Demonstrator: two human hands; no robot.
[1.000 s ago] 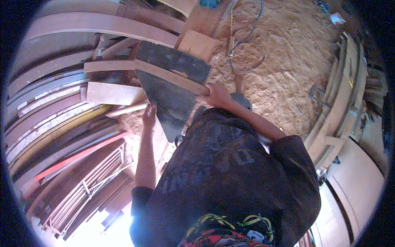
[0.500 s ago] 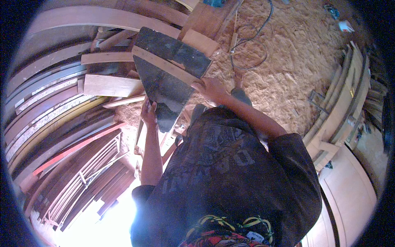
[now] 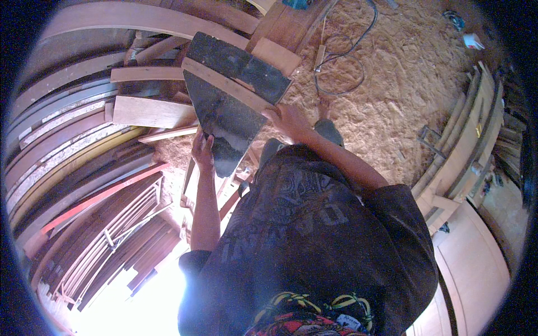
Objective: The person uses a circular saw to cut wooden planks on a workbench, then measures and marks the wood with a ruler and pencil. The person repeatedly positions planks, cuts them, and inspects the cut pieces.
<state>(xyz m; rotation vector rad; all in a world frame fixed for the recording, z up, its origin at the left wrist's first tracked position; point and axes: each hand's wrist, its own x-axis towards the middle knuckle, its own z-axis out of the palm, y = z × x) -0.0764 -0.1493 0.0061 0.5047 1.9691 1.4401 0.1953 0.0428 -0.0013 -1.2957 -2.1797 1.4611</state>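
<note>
A dark, glossy flat panel (image 3: 221, 120) with a slanted outline is in front of me, slightly left of centre. Across its top lies a narrow wooden strip (image 3: 227, 84), running from upper left to lower right. My right hand (image 3: 288, 122) is closed at the strip's lower right end, its thumb on the wood; the undersides of the fingers are hidden. At the panel's near left edge my left hand (image 3: 203, 150) is closed with the thumb up, gripping the rim. What supports the panel from below cannot be seen.
Planks and boards (image 3: 73, 140) are stacked along the left. A pale block (image 3: 276, 56) sits beyond the panel. Sawdust (image 3: 392, 95) covers the floor, with a dark looped cable (image 3: 363, 70) on it. Long timbers (image 3: 462, 151) and pale door-like panels (image 3: 471, 246) stand at the right.
The whole view has shifted slightly. Both hands keep their places on the strip and the panel, with no clear movement between them.
</note>
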